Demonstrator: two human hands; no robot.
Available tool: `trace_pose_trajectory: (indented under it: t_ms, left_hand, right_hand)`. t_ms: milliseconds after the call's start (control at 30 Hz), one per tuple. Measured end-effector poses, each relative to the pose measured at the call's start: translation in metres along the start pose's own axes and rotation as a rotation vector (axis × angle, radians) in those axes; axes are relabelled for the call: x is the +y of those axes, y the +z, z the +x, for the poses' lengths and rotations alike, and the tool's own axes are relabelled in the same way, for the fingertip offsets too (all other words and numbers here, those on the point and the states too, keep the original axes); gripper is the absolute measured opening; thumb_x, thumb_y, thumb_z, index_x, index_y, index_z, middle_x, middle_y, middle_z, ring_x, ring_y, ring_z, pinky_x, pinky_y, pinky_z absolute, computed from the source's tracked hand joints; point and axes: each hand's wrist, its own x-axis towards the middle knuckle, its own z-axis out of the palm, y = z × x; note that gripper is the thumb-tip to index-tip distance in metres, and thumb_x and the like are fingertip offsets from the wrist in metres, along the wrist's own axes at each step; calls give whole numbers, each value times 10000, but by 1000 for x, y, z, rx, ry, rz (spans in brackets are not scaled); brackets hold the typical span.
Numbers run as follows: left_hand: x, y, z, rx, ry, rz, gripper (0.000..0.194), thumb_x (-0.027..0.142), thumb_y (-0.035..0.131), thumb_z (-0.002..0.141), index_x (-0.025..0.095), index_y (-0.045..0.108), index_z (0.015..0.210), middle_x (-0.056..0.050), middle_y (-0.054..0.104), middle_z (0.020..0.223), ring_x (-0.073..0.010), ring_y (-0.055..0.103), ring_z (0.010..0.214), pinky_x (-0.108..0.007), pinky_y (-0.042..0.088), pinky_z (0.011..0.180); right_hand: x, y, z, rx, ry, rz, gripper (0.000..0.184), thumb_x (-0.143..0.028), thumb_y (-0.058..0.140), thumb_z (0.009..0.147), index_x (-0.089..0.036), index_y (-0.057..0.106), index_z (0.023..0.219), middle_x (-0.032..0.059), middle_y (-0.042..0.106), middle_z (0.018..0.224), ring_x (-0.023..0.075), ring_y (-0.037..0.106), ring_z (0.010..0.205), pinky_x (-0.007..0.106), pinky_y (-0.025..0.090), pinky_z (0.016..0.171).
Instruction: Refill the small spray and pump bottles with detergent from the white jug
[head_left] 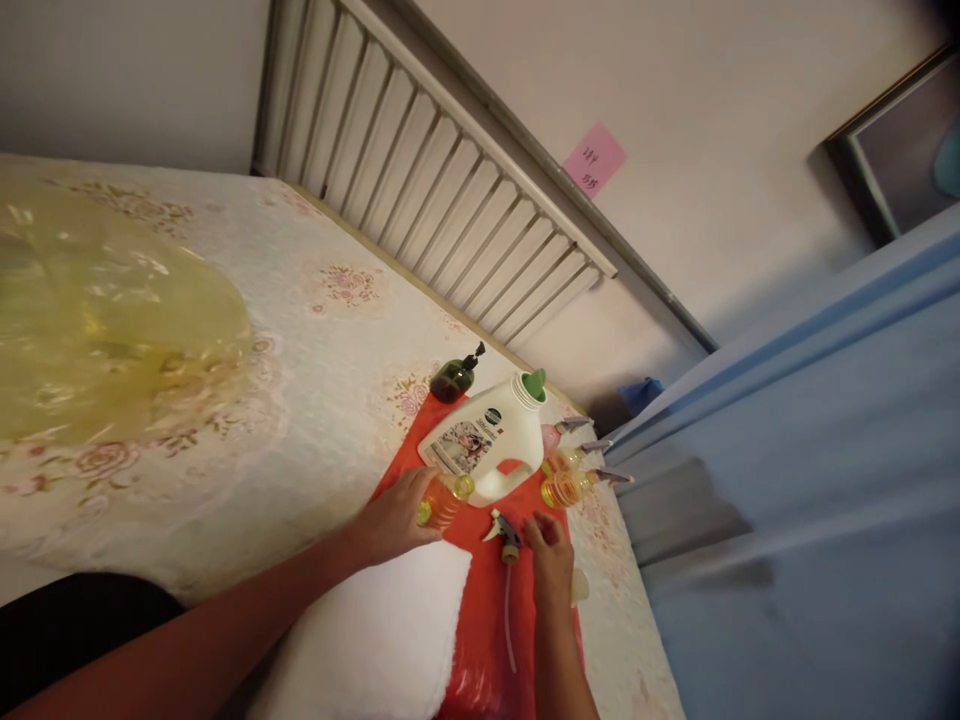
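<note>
My left hand is wrapped round a small clear bottle of orange-yellow liquid, its open neck tilted up to the right. Just right of it, a grey and white trigger sprayer head with a long thin dip tube lies over the red mat. My right hand is beside the sprayer head, fingers loosely bent and holding nothing visible; contact with it is unclear. Beyond both hands a large white jug with a green spout leans over the mat, its label facing me.
Spray bottles with orange liquid stand right of the jug, near a pink one. A dark green pump bottle is behind. A white cloth lies nearest me, a yellow plastic bag at left. Radiator and blue curtain border the table.
</note>
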Motion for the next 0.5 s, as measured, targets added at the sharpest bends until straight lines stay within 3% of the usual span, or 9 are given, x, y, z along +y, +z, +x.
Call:
trace_pose_trajectory:
  t_ms: [100,200,333,500]
  left_hand:
    - [2,-1,0,-6,0,8,772,174,724,638,286,413,1336,-97,540,1308,-351,504,1253,-505,435,1064]
    - [2,-1,0,3,22,6,805,158,724,630,305,391,1348,-90,548,1301,-347,521,1227,-497,446,1049]
    - [-2,2,0,24,44,-12,830,183,745,616,351,380,1342,-74,559,1285,-349,532,1208,-501,450,1045]
    - [-3,3,0,17,19,-8,811,209,745,629,330,381,1344,-83,553,1280,-351,529,1217,-506,462,1040]
  right_hand:
    - [-27,17,14,-75,-32,77,496,-388,725,651,-155,650,1082,65,750,945,207,704,853,334,550,762]
    - [-51,35,27,-176,-89,112,508,-349,737,625,-174,667,1097,56,742,1024,202,682,928,332,527,830]
    - [-66,53,36,-225,-107,115,335,-343,704,652,-165,708,936,36,749,900,207,659,844,322,507,778]
    - [-69,69,48,-259,-79,142,165,-332,675,619,-187,645,693,-7,679,641,172,593,604,282,461,592]
